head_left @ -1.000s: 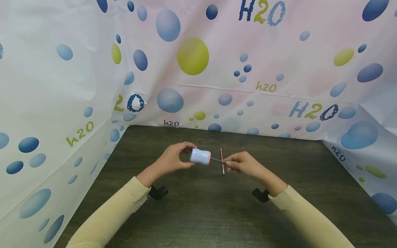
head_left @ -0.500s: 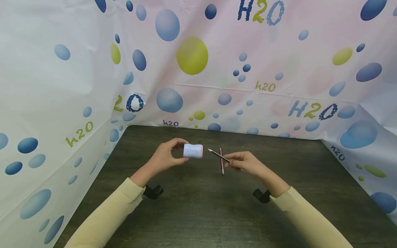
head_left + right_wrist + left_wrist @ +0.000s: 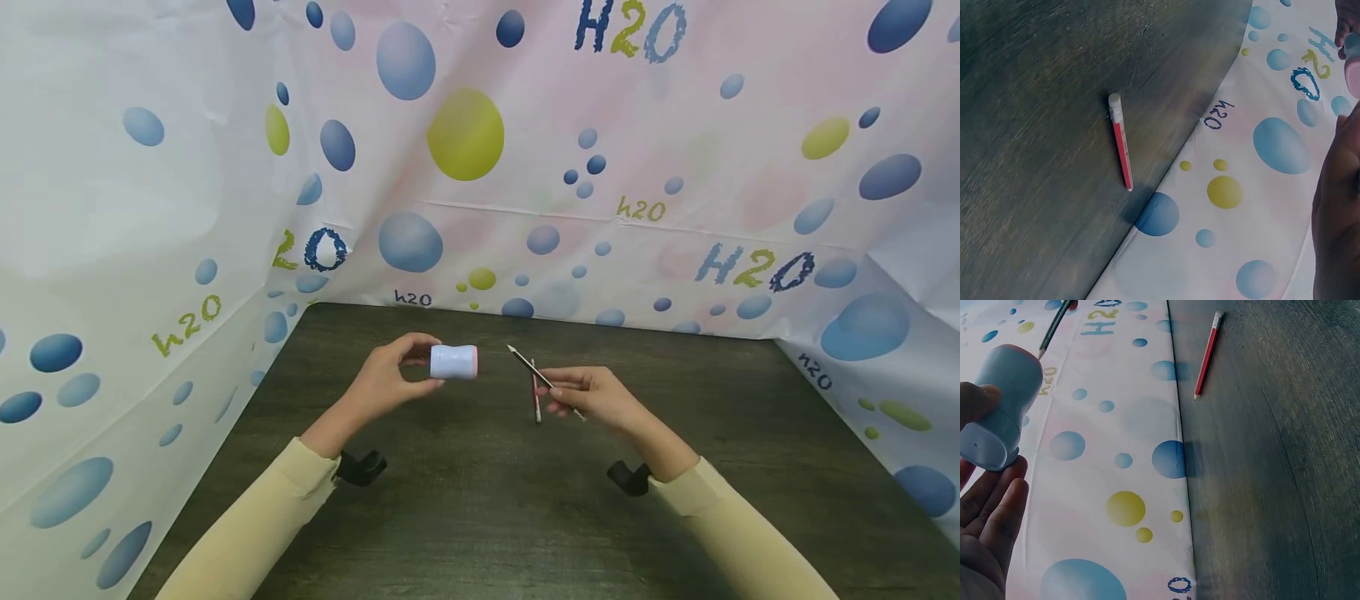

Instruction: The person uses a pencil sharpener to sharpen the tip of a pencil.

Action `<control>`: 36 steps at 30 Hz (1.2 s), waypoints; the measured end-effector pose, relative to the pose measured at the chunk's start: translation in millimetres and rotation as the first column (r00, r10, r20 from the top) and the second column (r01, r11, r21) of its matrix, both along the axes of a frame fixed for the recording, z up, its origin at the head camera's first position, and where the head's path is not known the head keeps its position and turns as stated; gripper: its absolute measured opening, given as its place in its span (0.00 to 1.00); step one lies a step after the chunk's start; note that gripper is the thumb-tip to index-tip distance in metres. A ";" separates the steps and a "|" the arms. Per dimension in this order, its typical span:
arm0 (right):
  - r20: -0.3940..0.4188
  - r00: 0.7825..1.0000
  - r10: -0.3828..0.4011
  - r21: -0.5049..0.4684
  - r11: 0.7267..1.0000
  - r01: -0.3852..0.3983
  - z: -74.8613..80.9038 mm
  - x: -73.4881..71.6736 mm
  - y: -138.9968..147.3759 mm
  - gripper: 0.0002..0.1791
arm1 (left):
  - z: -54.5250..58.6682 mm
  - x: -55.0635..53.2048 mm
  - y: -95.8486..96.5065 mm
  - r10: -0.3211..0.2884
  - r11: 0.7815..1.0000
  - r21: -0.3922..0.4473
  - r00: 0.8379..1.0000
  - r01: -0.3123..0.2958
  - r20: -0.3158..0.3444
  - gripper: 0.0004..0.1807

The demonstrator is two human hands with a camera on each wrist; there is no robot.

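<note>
In the head view my left hand (image 3: 378, 385) grips a light blue pencil sharpener (image 3: 453, 362) by its left end, fingers above and thumb below. The pink end of the sharpener points right. My right hand (image 3: 600, 393) pinches a dark pencil (image 3: 529, 365), its pale sharpened tip tilted up to the left, a gap away from the sharpener. In the left wrist view the sharpener (image 3: 1013, 381) shows its rounded body, with the dark pencil (image 3: 1055, 328) beyond it. The right wrist view shows only part of my right hand (image 3: 1340, 212); the pencil there is hidden.
A red pencil (image 3: 537, 403) with a white end lies on the dark wooden table (image 3: 480, 517), just left of my right hand. White sheeting (image 3: 660, 133) printed with bubbles stands behind the table and along its sides. Black wrist mounts (image 3: 362, 468) hang under both wrists.
The dark pencil has come out of the sharpener's pink end and now tilts tip upward. My left hand has moved left with the sharpener, widening the gap between them.
</note>
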State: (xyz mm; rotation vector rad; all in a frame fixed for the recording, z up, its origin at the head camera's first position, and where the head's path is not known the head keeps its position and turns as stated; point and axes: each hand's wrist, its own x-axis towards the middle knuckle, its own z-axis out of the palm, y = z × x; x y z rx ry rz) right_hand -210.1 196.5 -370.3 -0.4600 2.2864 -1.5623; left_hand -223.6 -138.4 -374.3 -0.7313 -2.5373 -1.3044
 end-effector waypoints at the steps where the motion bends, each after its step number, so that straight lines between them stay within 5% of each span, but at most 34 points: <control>1: -0.001 1.000 -0.007 -0.006 1.000 0.007 -0.5 0.5 -1.8 0.26 | -0.4 0.4 -0.8 0.006 1.000 0.003 1.000 -0.006 0.002 0.28; 14: -0.019 0.994 -0.103 -0.019 0.995 0.103 -5.5 -0.8 -34.2 0.26 | -1.8 4.9 -17.0 0.036 0.998 0.046 0.996 -0.040 0.075 0.30; 36: 0.185 0.969 -0.165 -0.097 0.978 0.185 -29.1 -22.8 -70.5 0.31 | -1.3 4.4 -22.3 0.056 0.998 0.033 0.992 -0.060 0.117 0.30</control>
